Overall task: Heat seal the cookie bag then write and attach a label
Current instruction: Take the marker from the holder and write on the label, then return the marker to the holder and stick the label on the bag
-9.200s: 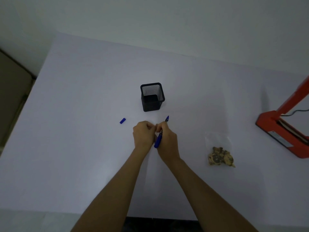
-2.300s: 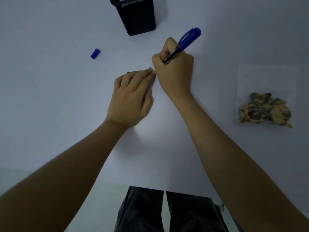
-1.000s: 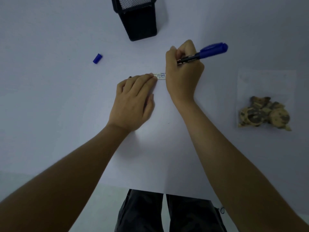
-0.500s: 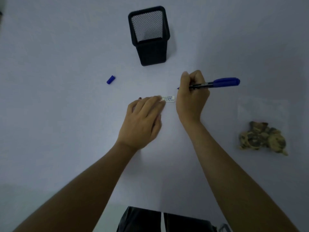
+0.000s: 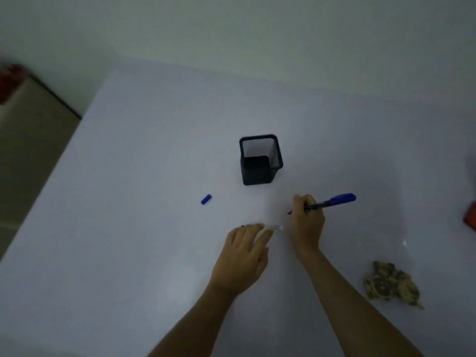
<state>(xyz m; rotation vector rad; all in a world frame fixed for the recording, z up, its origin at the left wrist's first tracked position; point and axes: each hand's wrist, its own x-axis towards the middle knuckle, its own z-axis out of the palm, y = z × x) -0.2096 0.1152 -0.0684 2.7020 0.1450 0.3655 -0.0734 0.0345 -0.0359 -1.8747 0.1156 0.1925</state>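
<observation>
My right hand (image 5: 306,225) grips a blue marker (image 5: 332,200), held nearly level with its tip pointing left and off the table. A small white label (image 5: 277,227) with dark writing lies on the white table (image 5: 154,253) just left of that hand. My left hand (image 5: 244,256) lies flat with straight fingers pressing on the label's left end. The marker's blue cap (image 5: 206,199) lies by itself further left. A clear bag of cookies (image 5: 391,284) rests at the right, away from both hands.
A black mesh pen holder (image 5: 260,161) stands upright behind the hands. A red corner of the heat sealer (image 5: 470,217) shows at the right edge. The table's left edge drops to a beige floor (image 5: 28,150).
My right hand has lifted the marker off the label and turned it level. The camera has tilted up, so the far table edge and wall show now. My left hand stays on the label.
</observation>
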